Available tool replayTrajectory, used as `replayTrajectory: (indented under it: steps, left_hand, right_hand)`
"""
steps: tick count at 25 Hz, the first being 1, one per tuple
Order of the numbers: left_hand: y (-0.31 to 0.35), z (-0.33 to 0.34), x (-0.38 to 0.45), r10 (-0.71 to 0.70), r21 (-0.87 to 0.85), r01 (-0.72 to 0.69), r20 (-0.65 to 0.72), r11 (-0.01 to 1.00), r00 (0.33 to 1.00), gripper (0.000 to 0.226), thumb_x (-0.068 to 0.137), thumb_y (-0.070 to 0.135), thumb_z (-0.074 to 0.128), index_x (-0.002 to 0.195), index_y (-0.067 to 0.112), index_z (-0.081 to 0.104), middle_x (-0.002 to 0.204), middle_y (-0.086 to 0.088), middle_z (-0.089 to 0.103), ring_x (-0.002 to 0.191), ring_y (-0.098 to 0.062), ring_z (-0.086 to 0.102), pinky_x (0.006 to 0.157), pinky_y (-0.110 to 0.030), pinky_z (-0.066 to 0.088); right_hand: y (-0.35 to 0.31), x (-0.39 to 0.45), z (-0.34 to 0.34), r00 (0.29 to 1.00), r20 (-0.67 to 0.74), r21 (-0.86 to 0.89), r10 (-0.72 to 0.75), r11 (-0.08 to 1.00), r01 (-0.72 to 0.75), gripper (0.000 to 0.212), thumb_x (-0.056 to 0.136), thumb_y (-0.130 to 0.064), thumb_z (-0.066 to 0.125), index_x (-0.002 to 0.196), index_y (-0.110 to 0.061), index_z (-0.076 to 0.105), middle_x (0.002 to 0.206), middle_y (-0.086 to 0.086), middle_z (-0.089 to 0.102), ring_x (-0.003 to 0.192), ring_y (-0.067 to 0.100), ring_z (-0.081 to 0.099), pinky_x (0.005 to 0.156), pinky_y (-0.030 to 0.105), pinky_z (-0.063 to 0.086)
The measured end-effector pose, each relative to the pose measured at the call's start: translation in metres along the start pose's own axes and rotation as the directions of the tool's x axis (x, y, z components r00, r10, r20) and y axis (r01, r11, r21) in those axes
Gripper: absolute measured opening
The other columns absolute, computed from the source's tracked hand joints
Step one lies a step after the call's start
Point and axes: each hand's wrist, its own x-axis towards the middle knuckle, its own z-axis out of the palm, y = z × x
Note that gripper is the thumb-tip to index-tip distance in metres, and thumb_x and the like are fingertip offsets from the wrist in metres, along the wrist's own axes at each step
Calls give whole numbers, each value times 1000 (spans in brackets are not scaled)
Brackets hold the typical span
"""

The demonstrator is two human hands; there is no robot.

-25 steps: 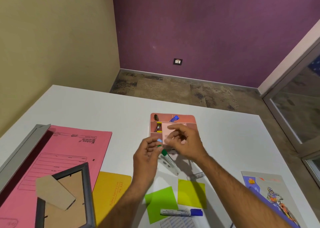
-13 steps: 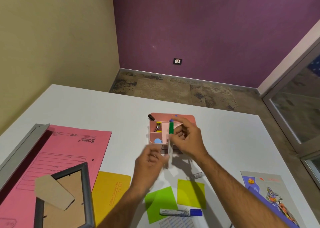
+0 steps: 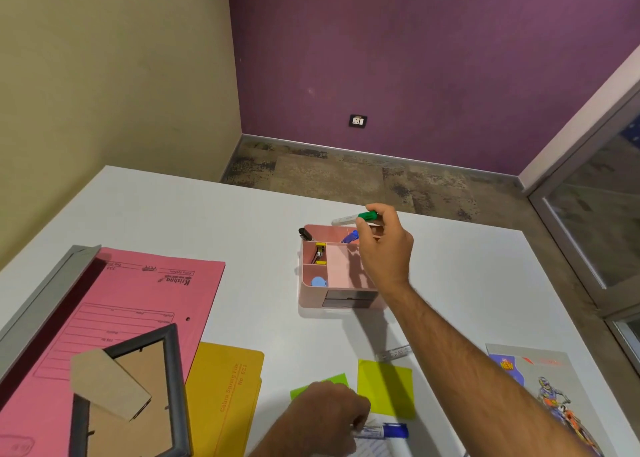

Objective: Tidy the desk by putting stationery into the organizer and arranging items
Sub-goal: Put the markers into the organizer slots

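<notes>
The green-capped marker (image 3: 356, 217) was up in the air over the far edge of the pink organizer (image 3: 337, 295), lying nearly flat, cap end tucked into the right hand (image 3: 384, 245) and the white barrel poking out to the left. Fingers and thumb were pinching it right at the cap, so most of the barrel hung out unsupported. If I were doing this I'd tip the barrel down first and aim for the tall back compartment, where the blue pen (image 3: 350, 237) and the black marker (image 3: 304, 233) were already leaning, instead of trying to drop it flat, because flat it would probably just bridge across the dividers. The front slots were shallow, one with a yellow stapler (image 3: 319, 252), one with a small blue thing (image 3: 318, 281), so not great for a long marker anyway. Meanwhile the left hand (image 3: 329, 416) was down near the desk's front edge with its fingers curled round the blue-capped marker (image 3: 384, 433), just beside the green sticky note (image 3: 320, 385) and the yellow sticky note (image 3: 386, 389). Pink folder (image 3: 138, 304), picture frame (image 3: 138, 397) and yellow file (image 3: 225, 397) sat off to the left on the desk (image 3: 214, 221).
</notes>
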Motion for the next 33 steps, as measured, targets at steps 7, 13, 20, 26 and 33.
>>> replayTrajectory:
  steps: [7, 13, 20, 26, 33]
  left_hand:
    - [-2, -3, 5, 11, 69, -11, -8, 998, 1000, 13, 81, 26, 59, 90, 17, 60, 100, -8, 59, 88, -33, 58, 76, -39, 46]
    - [-16, -3, 3, 59, -80, -77, -208, 994, 976, 23, 88, 37, 54, 91, 14, 55, 95, -9, 58, 80, -27, 54, 66, -36, 40]
    - [-23, -44, 2, -432, -700, -63, -506, 711, 746, 7, 84, 21, 69, 83, 25, 62, 65, 14, 62, 50, -4, 51, 51, -18, 41]
    - [-20, -72, 5, -514, -776, -175, -549, 605, 659, 16, 88, 9, 66, 91, 25, 65, 48, 8, 52, 42, -7, 43, 47, -22, 39]
    - [-61, -37, -3, -427, -477, 124, -602, 870, 675, 28, 85, 58, 54, 100, 35, 62, 86, 16, 65, 76, -8, 60, 67, -29, 50]
  right_hand:
    - [16, 4, 14, 980, 171, -324, 98, 945, -38, 33, 96, -33, 56, 129, -29, 57, 118, 3, 69, 102, 20, 64, 69, 17, 47]
    - [20, 1, 10, 971, 168, -224, 172, 966, -132, 17, 95, -30, 58, 109, -26, 66, 115, 4, 67, 97, 15, 65, 56, 7, 38]
    - [1, -4, -21, 839, 483, 295, 250, 856, -425, 8, 88, -14, 69, 94, -10, 73, 92, 13, 74, 75, 23, 70, 56, 24, 53]
    - [-1, -11, -34, 662, 749, 250, 3, 925, -287, 39, 68, 2, 83, 102, -14, 72, 81, 11, 70, 73, 21, 66, 70, 34, 58]
    - [-10, 0, -35, 955, 293, 342, 46, 928, -150, 39, 73, 3, 80, 103, -15, 63, 74, 13, 69, 72, 32, 69, 63, 40, 60]
